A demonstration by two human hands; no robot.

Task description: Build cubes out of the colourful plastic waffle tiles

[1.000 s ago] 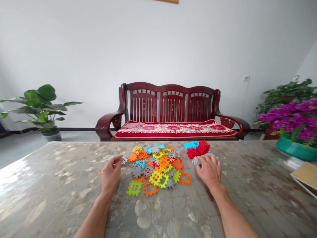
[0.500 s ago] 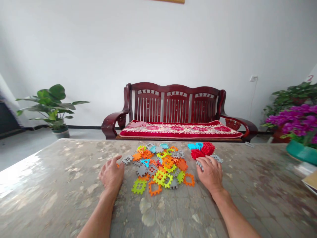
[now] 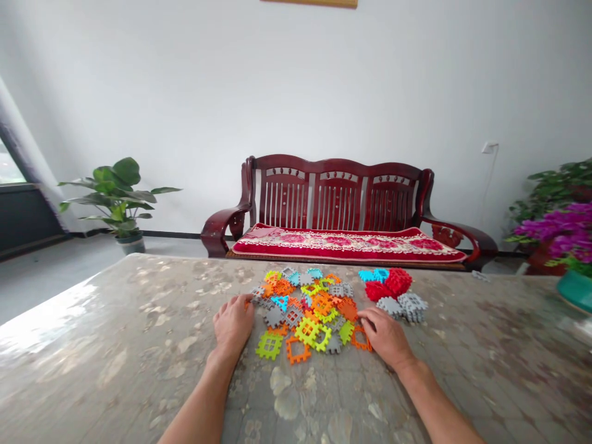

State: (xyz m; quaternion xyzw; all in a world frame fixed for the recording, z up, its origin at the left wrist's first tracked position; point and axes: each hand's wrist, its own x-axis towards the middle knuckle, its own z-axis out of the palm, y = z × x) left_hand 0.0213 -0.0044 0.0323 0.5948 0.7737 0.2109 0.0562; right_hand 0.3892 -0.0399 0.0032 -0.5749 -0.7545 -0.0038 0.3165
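A loose heap of toothed plastic building tiles in orange, green, grey and blue lies on the table in front of me. At its left edge my left hand rests with bent fingers. A bit of an orange tile shows at its fingertips, mostly hidden by them, beside a grey windowed tile. My right hand is at the heap's right edge, thumb and fingers slightly apart. Its fingertips are by a solid orange tile, above an orange frame tile; whether they touch is unclear.
Sorted groups stand to the right: red tiles, blue tiles and a grey stack. One grey tile lies at the far table edge. Purple flowers in a teal pot stand far right. A wooden bench is beyond the table.
My right hand has left the grey tiles and come left and nearer to the heap's edge. My left hand has shifted right towards the heap, and the orange tile moved with it.
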